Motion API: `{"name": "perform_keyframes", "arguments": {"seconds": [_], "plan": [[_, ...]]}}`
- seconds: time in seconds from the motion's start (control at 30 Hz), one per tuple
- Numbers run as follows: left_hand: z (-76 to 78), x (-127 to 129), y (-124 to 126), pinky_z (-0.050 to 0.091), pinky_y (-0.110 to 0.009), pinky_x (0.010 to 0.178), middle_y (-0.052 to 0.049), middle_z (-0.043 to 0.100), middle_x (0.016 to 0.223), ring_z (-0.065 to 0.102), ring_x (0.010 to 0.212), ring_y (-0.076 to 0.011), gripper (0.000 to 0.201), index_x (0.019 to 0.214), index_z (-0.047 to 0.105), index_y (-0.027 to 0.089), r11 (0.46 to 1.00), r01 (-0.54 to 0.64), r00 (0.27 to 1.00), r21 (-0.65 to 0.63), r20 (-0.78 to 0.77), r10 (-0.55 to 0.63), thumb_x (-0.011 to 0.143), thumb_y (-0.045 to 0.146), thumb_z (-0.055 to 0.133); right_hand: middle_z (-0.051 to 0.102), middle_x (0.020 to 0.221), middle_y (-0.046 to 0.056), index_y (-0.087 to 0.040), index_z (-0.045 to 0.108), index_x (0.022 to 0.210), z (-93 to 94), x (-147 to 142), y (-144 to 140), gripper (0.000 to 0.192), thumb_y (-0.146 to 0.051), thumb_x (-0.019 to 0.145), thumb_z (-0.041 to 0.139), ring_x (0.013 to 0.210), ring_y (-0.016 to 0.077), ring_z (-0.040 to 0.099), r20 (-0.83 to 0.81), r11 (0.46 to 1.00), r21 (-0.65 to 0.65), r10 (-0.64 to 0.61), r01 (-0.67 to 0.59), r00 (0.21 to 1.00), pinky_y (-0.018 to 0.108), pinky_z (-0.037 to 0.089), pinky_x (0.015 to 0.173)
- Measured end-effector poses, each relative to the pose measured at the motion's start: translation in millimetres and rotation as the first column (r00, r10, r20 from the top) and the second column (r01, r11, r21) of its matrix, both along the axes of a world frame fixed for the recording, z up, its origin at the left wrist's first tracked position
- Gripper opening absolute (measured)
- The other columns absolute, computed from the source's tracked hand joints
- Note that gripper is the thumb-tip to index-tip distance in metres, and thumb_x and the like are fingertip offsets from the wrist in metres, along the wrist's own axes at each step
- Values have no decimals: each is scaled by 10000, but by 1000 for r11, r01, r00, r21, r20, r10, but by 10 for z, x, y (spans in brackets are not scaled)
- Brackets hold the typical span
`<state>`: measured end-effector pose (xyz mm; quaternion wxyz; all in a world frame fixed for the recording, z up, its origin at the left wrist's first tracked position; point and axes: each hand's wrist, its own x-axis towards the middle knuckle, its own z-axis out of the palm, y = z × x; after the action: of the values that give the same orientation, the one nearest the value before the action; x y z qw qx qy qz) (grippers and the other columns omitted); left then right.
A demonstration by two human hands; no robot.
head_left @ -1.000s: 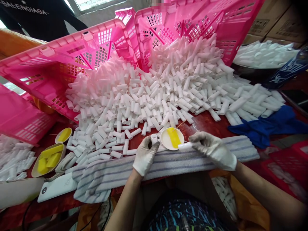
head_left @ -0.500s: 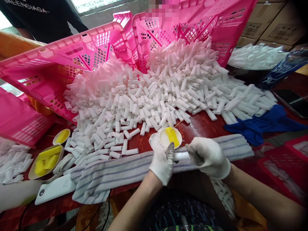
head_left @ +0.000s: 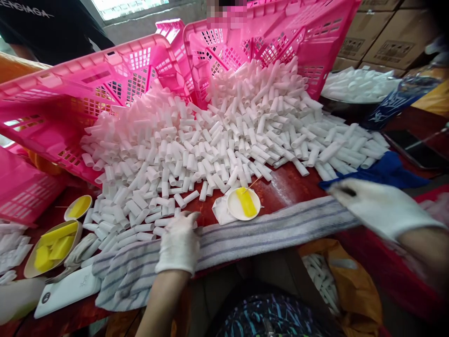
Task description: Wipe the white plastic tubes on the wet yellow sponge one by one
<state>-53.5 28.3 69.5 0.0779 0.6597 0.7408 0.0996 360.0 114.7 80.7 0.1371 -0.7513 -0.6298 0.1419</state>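
My left hand (head_left: 178,242), in a white glove, reaches over the striped towel (head_left: 245,236) to the near edge of a heap of short white tubes (head_left: 196,154). Its fingers are stretched out and apart against the nearest tubes; no tube shows in its grasp. Farther right, my right hand (head_left: 377,208), also gloved, hovers over the towel's end beside a blue cloth (head_left: 379,172). Thumb and fingers curl together there in a slightly blurred pinch; whatever they hold, if anything, is hidden. Between the hands stands a small white dish (head_left: 231,206) with a yellow sponge (head_left: 246,202) and a thin stick.
Pink baskets (head_left: 147,44) lie tipped behind the heap. Left are a bowl of yellow pieces (head_left: 56,245), a small yellow-filled dish (head_left: 80,206) and a white phone (head_left: 68,291). A dark phone (head_left: 417,147) and a bowl of white pieces (head_left: 361,84) are right.
My hands have parted: the left moved left to the heap's edge, the right moved right toward the blue cloth. The white tube between them is no longer visible there. The view shifted slightly.
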Motion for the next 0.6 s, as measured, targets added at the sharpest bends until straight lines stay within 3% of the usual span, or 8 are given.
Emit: {"name": "perform_keyframes", "arguments": {"seconds": [0.07, 0.17, 0.23, 0.33, 0.43, 0.5, 0.6], "plan": [[-65, -227, 28, 533, -424, 890, -125, 728, 1092, 676, 965, -317, 321, 1125, 762, 220, 995, -51, 991, -90, -127, 40, 840, 194, 617, 732, 1076, 218, -184, 733, 1102, -53, -161, 364, 430, -525, 899, 566, 878, 316, 687, 155, 996, -39, -72, 79, 985, 407, 428, 696], [-160, -311, 66, 522, -385, 875, -106, 733, 1022, 673, 949, -292, 293, 1119, 767, 236, 984, -51, 991, -171, -135, 28, 891, 268, 587, 685, 1148, 292, -99, 686, 1195, -203, -530, 747, 498, -492, 958, 494, 989, 342, 684, 198, 992, -106, -43, 65, 979, 401, 424, 730], [-215, -289, 90, 514, -400, 863, -104, 729, 1034, 663, 950, -301, 277, 1088, 778, 257, 984, -47, 991, -169, -131, 25, 910, 292, 568, 666, 1139, 325, -46, 663, 1211, -284, -684, 823, 471, -408, 973, 477, 1005, 362, 682, 207, 995, -85, -31, 49, 978, 405, 419, 728], [-286, -238, 122, 501, -435, 892, -105, 723, 1102, 643, 985, -319, 245, 1056, 779, 260, 997, -58, 997, -59, -60, 54, 894, 283, 596, 672, 1107, 328, -32, 653, 1214, -329, -668, 746, 412, -308, 942, 516, 1008, 382, 683, 226, 992, -67, -89, 107, 970, 411, 422, 731], [-324, -127, 165, 488, -451, 968, -113, 716, 1150, 635, 1034, -310, 261, 1108, 750, 223, 991, -66, 987, 120, 156, 47, 882, 266, 627, 689, 1106, 293, -76, 636, 1261, -356, -525, 618, 434, -338, 926, 553, 973, 355, 691, 201, 980, -90, -159, 179, 967, 409, 447, 747], [-321, 5, 214, 475, -457, 1008, -109, 717, 1151, 625, 1080, -310, 274, 1123, 743, 217, 984, -57, 963, 171, 271, 8, 866, 246, 652, 671, 1191, 276, -97, 638, 1283, -405, -468, 576, 425, -319, 935, 535, 1029, 344, 677, 168, 995, -69, -64, 76, 984, 411, 462, 802], [-297, 219, 310, 464, -472, 1030, -91, 724, 1127, 604, 1120, -328, 284, 1082, 760, 246, 989, -62, 945, 132, 327, 15, 805, 207, 713, 608, 1322, 268, -97, 664, 1293, -493, -456, 593, 418, -253, 934, 519, 1171, 369, 614, 175, 991, 4, 134, -136, 975, 421, 458, 910]]}}
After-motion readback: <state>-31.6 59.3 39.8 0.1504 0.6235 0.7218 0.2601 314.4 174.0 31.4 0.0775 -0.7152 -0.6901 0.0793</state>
